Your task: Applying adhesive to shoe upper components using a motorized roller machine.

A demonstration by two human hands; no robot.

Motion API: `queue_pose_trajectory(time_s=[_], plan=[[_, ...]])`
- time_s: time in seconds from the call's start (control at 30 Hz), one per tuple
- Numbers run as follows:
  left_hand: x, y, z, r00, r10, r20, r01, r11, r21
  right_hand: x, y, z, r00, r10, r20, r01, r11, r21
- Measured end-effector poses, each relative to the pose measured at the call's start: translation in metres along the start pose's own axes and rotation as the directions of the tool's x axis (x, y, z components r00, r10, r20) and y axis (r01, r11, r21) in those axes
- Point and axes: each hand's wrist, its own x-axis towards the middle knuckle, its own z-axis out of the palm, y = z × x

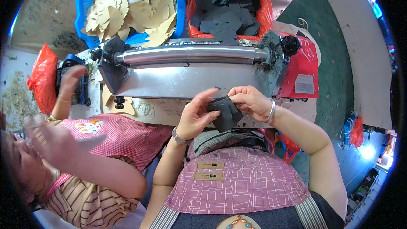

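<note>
A: Item one, location?
B: Stacked black pieces (225, 119), just before the near edge of the roller machine (182, 80).
A: Fingers?
B: Left hand (193, 116): thumb and fingers holding the stack's left side. Right hand (255, 103): fingers narrow, pinching its upper right edge.
A: Behind the machine?
B: Blue basket (180, 6), beige pieces (114, 19), left half. Open red bag (266, 10), loose black pieces (224, 22), right half.
A: Left of it?
B: Tied red bag (45, 82); nearer, a co-worker (89, 201).
</note>
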Motion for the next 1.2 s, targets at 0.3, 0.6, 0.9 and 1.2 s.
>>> queue_pose_trajectory(time_s=[0.3, 0.6, 0.9, 1.2], plan=[[0.002, -0.016, -0.012, 0.993, 0.116, -0.026, -0.105, 0.961, 0.254, -0.004, 0.006, 0.002, 0.987, -0.156, -0.038, 0.134, 0.933, -0.335], [0.007, -0.018, -0.017, 0.989, -0.025, -0.145, 0.053, 0.980, 0.190, 0.029, -0.015, -0.015, 0.941, -0.115, -0.317, 0.125, 0.992, 0.012], [0.011, -0.009, -0.014, 0.979, 0.001, -0.205, 0.030, 0.989, 0.148, 0.032, -0.001, -0.034, 0.922, -0.056, -0.384, 0.055, 0.998, -0.014], [0.025, -0.029, -0.001, 0.935, 0.188, -0.302, -0.062, 0.922, 0.382, 0.021, -0.007, -0.015, 0.965, 0.067, -0.255, -0.116, 0.976, -0.182]])
